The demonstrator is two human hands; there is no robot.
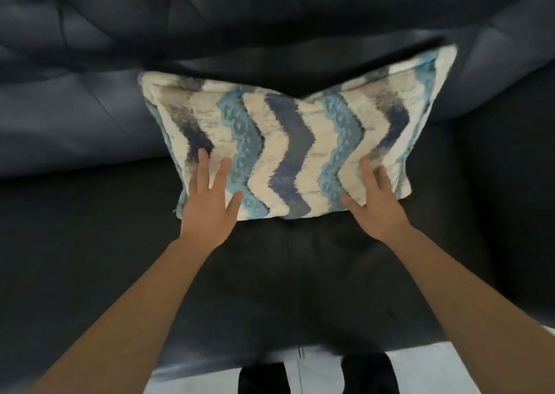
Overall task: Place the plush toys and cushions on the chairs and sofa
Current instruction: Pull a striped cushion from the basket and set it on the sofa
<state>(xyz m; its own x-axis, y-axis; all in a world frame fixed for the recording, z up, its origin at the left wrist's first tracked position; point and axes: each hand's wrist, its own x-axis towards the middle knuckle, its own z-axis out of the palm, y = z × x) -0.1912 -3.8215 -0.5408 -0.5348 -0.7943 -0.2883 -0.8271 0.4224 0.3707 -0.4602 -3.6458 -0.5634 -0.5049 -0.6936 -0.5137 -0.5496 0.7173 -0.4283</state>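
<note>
A cushion (288,141) with cream, light blue and dark blue zigzag stripes lies on the dark sofa seat (90,243), its far edge leaning against the backrest (210,27). My left hand (210,201) rests flat on the cushion's near left corner with its fingers spread. Over the near right corner, my right hand (375,201) lies the same way, fingers apart. Neither hand wraps around the cushion. No plush toy is in view.
The dark sofa fills most of the view, with an armrest (516,183) on the right. Pale floor (315,372) shows at the bottom between my two dark-clad legs (366,372).
</note>
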